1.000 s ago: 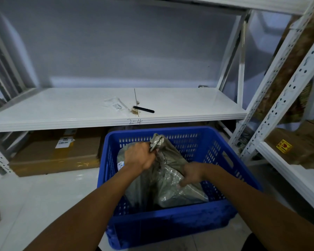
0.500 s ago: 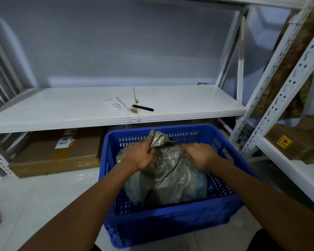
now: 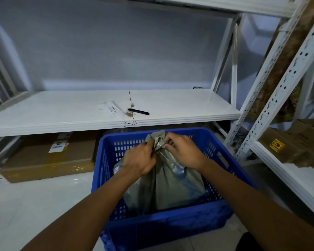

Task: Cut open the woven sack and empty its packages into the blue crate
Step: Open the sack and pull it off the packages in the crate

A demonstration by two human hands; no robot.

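Note:
A grey-green woven sack stands upright inside the blue crate on the floor. Its gathered, tied neck sticks up near the crate's far wall. My left hand grips the neck from the left. My right hand pinches the same neck from the right, fingers closed on the bunched fabric. A bluish package shows through the sack's side below my right wrist. What else the sack holds is hidden.
A white metal shelf runs just behind the crate, carrying a black pen-like tool and a small labelled plastic packet. A cardboard box lies under it. More racking with brown boxes stands at the right.
My right hand rose from low on the sack's right side up to the tied neck and closed on it beside my left hand. The left hand kept its grip.

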